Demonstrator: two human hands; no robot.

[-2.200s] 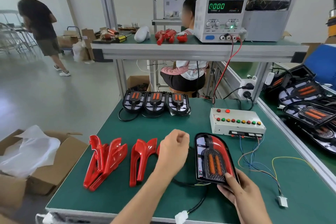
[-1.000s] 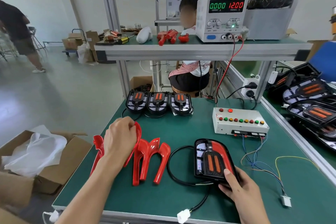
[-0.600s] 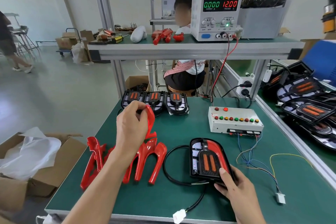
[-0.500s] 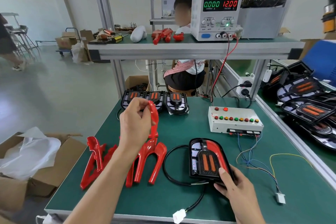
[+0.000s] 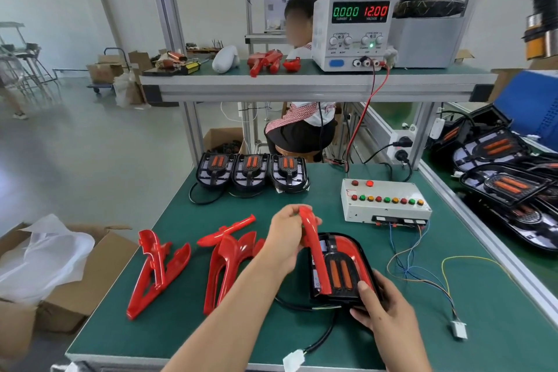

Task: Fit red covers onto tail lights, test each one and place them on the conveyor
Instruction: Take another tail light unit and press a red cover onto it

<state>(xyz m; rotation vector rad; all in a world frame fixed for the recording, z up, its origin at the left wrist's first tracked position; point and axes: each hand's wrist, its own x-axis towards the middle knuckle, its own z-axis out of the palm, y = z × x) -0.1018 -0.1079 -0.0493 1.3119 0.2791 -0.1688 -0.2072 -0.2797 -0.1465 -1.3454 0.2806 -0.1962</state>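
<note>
A black tail light point(image 5: 341, 273) with two orange bars lies on the green bench, a red cover fitted along its right side. My right hand point(image 5: 382, 309) grips its near edge. My left hand point(image 5: 287, 238) holds a long red cover point(image 5: 315, 254) by its top end; the cover slants down over the light's left side. Several loose red covers point(image 5: 229, 260) lie to the left on the bench. Three uncovered tail lights point(image 5: 252, 170) stand in a row at the back.
A white test box point(image 5: 385, 201) with coloured buttons sits right of centre, loose wires point(image 5: 422, 269) and a white plug point(image 5: 459, 328) trailing from it. The conveyor point(image 5: 510, 187) at the right carries finished lights. A power supply point(image 5: 351, 30) stands on the upper shelf. Cardboard boxes point(image 5: 75, 278) stand at the left.
My left hand picked a red cover from the pile and carried it right, over the tail light. One loose cover in the pile tipped up. My right hand stayed on the light.
</note>
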